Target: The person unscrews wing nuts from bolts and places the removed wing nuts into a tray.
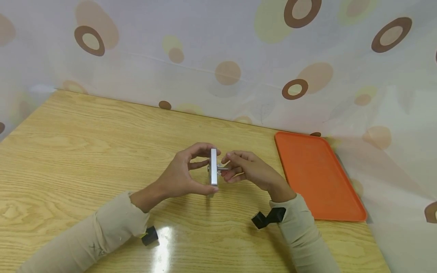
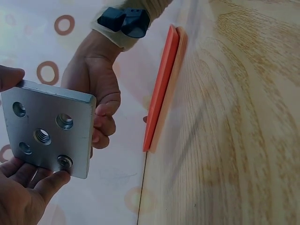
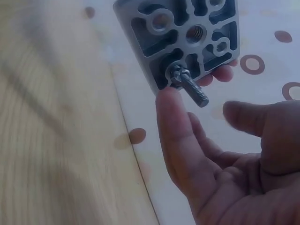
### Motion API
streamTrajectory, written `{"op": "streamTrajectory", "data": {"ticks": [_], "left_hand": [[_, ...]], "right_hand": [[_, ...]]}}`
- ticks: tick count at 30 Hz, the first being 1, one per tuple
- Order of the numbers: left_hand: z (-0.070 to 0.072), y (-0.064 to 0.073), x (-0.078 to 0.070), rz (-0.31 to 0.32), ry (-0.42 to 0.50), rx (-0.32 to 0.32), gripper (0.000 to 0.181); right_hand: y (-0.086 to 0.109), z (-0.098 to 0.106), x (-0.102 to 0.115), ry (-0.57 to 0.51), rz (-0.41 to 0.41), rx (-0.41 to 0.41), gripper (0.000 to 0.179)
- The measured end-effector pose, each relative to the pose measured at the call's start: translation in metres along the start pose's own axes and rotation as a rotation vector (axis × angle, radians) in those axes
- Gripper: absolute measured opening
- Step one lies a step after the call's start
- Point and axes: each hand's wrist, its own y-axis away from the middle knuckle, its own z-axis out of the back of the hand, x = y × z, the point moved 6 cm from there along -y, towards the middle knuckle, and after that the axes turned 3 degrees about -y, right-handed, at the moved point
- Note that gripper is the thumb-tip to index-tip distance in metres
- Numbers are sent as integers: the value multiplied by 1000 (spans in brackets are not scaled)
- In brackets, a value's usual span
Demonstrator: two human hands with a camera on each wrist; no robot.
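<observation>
Closest in, at the left of the metal plate [image 1: 213,167], the left hand [image 1: 181,176] has its grip clamped on two opposite edges, thumb on the near one, holding the plate upright above the table [image 1: 85,151]. At the plate's right, the right hand [image 1: 252,170] has its grip apart: the thumb stands clear of the bolt [image 3: 192,88], and one fingertip lies at its base, though whether it touches cannot be told. That bolt already passes through one corner hole, and what looks like a nut [image 3: 177,72] sits against the plate's ribbed face; its tightness does not show. The other three corner holes hold no bolt. Farther out, right of the plate, lies an orange tray [image 1: 317,178]; beyond the plate is a patterned wall covering [image 1: 191,45].
</observation>
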Motion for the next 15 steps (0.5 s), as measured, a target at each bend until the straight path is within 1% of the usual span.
{"op": "streamTrajectory", "data": {"ticks": [2,4,11,15], "left_hand": [[-1,0,0,3,4,3,79],[-1,0,1,1,4,8,77],[-2,0,2,8,8,22,77],[-3,1,2,10,2,29,77]], "right_hand": [[-2,0,-4,-22,-40,1,37],[-4,-2,-5,-34,-53,18,38],[-7,-7,-7,-50,-25,36,37],[-7,-9,-7,-54,-7,55,33]]}}
